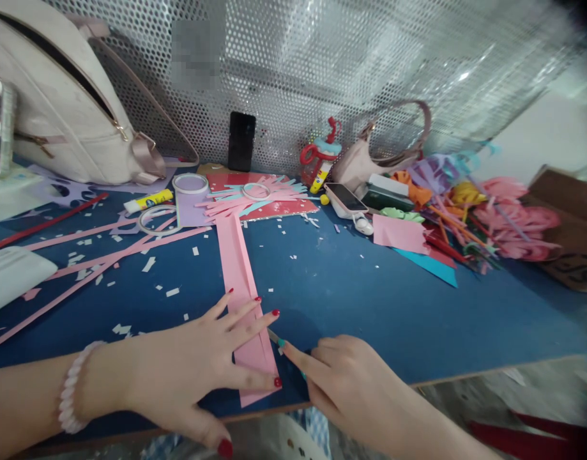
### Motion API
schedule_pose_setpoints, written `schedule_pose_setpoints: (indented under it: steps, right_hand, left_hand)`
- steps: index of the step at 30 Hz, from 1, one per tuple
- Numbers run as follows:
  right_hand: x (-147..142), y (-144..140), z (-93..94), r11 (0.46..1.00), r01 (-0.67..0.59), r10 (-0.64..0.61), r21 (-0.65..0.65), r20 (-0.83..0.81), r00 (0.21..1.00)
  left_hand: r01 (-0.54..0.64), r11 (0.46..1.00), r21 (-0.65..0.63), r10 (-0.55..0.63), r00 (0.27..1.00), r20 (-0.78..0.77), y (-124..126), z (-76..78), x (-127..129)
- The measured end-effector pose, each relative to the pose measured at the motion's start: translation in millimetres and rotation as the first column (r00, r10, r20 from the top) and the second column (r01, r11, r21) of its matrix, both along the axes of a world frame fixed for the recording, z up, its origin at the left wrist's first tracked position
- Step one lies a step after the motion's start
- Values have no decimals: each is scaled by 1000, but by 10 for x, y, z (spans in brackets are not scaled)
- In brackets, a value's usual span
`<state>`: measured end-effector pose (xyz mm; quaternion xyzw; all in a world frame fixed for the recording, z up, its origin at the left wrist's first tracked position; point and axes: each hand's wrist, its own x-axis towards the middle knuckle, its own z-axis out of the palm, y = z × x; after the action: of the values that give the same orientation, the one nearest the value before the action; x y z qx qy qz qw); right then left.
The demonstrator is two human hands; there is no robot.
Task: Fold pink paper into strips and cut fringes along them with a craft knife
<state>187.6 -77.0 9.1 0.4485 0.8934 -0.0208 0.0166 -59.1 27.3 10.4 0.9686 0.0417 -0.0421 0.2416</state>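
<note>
A long folded pink paper strip runs from the pile of cut strips down to the table's front edge. My left hand lies over its lower part, fingers spread and pressing flat. Just right of the strip, my right hand is closed around a craft knife. Its thin blade points up and left at the strip's right edge, and bits of teal show by my fingers. Most of the knife is hidden in my hand.
Pink and light blue strips lie under a tape roll. Glue sticks, another tape roll, a phone and a cup stand behind. Paper scraps dot the blue table. Crepe paper flowers and a cardboard box sit right.
</note>
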Motion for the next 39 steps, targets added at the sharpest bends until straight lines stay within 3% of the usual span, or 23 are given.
schedule_pose_setpoints:
  steps: [6,13,23,39]
  right_hand:
    - [39,26,-10,1000,-3,3,16,1,1000]
    - [18,33,34,1000,-5,5,-13,27,1000]
    - [-40,206,36,1000,-2,2,12,25,1000]
    - [-19,341,14,1000,27,-27,8,-13,1000]
  left_hand:
    - [28,997,77,-27,1000,-11,22,-37,-17]
    - [-125,974,188,127,992,4,158,-91,-93]
    - [-160,970,181,150,986,71,153,-97,-92]
    - [-175,976,130,176,984,3,157,-110,-107]
